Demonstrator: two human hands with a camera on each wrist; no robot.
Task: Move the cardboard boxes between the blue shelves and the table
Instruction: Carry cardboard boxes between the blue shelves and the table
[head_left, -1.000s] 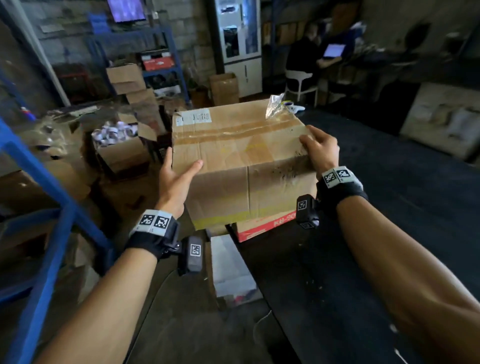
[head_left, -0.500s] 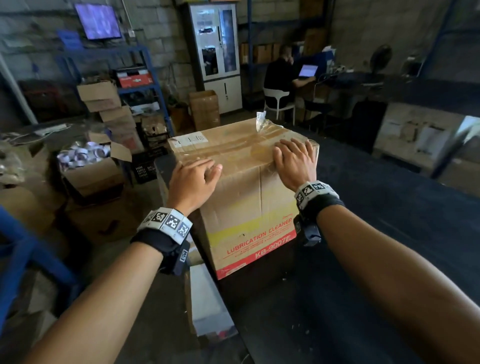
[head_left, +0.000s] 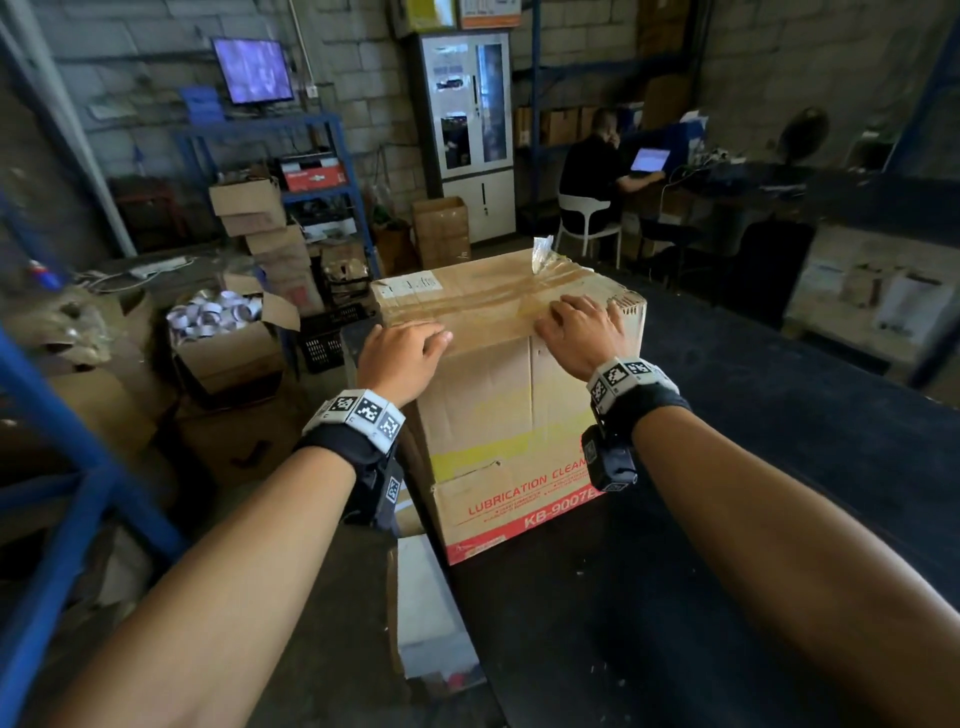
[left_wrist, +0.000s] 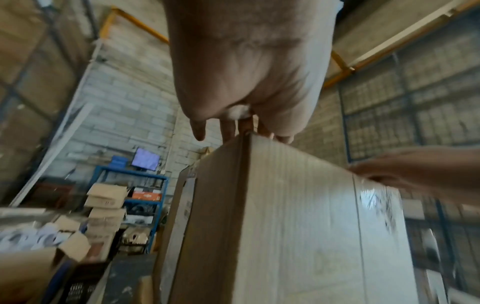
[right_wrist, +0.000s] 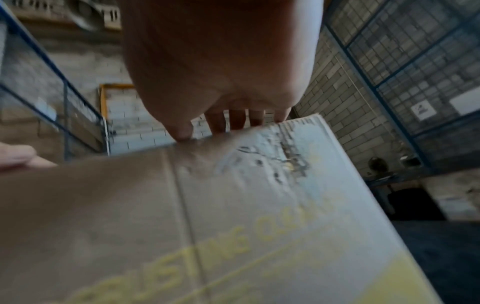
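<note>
Cardboard box (head_left: 498, 395) stands upright on the dark table (head_left: 779, 467), centre frame. Left hand (head_left: 402, 358) and right hand (head_left: 582, 332) rest on its top near edge, fingers relaxed, gripping nothing.

One box (head_left: 511, 395), two hands (head_left: 402, 358).

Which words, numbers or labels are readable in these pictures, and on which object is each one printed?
"LUBRICATION CLEAN", cut off by the wrist camera: red print on the cardboard box front.
"KB-9007", last character hidden: red band below it.
White label on the box top: too small to read.
Yellow lettering in the right wrist view: blurred, unreadable.
Red box on the far blue shelves: unreadable.
</note>
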